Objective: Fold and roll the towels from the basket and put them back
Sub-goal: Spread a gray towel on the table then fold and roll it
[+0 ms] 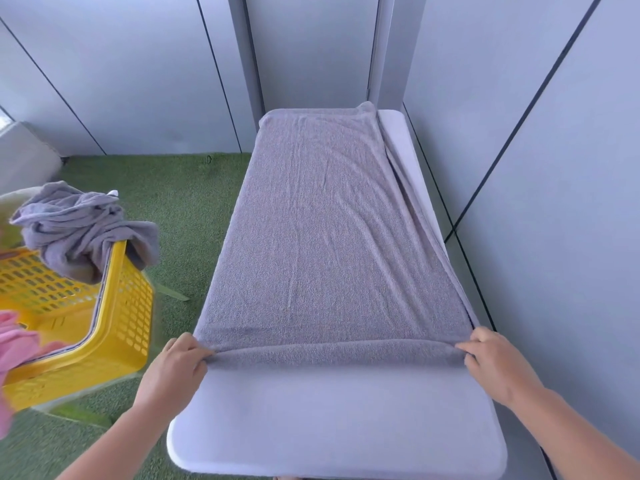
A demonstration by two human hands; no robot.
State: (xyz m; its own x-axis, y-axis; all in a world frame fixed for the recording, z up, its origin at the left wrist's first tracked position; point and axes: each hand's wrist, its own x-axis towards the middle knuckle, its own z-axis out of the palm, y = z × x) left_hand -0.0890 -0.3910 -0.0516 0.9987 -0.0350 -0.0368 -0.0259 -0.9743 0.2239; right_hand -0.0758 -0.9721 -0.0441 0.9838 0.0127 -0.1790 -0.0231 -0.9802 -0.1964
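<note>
A grey towel (329, 237) lies spread lengthwise over a narrow white table (332, 417); its near edge is turned over into a small roll. My left hand (176, 368) pinches the left end of that roll, and my right hand (495, 365) pinches the right end. The towel's right side hangs off the table edge. To the left, a yellow slotted basket (114, 327) stands tilted on the floor. A crumpled grey towel (79, 230) is draped over its rim, and a pink towel (14, 348) shows at the far left edge.
Grey wall panels (554, 168) close in right behind and beside the table. Green artificial turf (180, 216) covers the floor between the table and the basket. The near part of the tabletop is bare.
</note>
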